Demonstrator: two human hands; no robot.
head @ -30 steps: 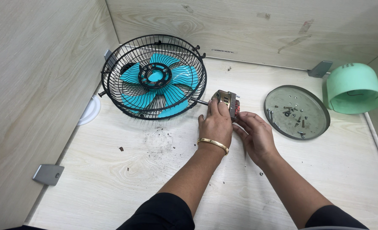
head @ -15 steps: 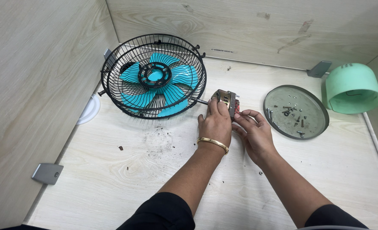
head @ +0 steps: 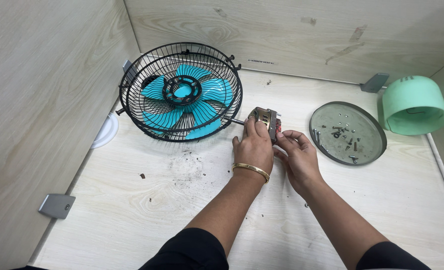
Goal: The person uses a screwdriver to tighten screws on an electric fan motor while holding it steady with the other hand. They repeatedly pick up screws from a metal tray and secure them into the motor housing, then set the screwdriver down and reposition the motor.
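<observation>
Almost nothing had moved since a moment before. The left hand (head: 254,147) was still wrapped over the small metal motor (head: 265,120), with its fingers (head: 252,131) clamped on the near side of it. The right hand (head: 296,157) was still pressed against the motor's right side, its fingertips (head: 282,137) close together and pinching at the edge where a bit of red showed. It could not be seen if they held something tiny there. The only small change was that the right fingers looked a little more tucked in toward the motor than before, so the work on that edge was probably slow and careful.

The motor sat on the pale wooden table (head: 182,210), just past the fingertips. A thin rod ran from it, away from the left fingers, into the black wire cage (head: 182,90) with the blue fan blades (head: 187,102) inside. Off to the far side of the right fingers lay a round grey lid (head: 367,122) with loose screws (head: 344,135) in it. Beyond that lay a green round cover (head: 412,105). Some dark crumbs of dirt (head: 184,167) lay near the left wrist, which wore a gold bangle (head: 251,170).
</observation>
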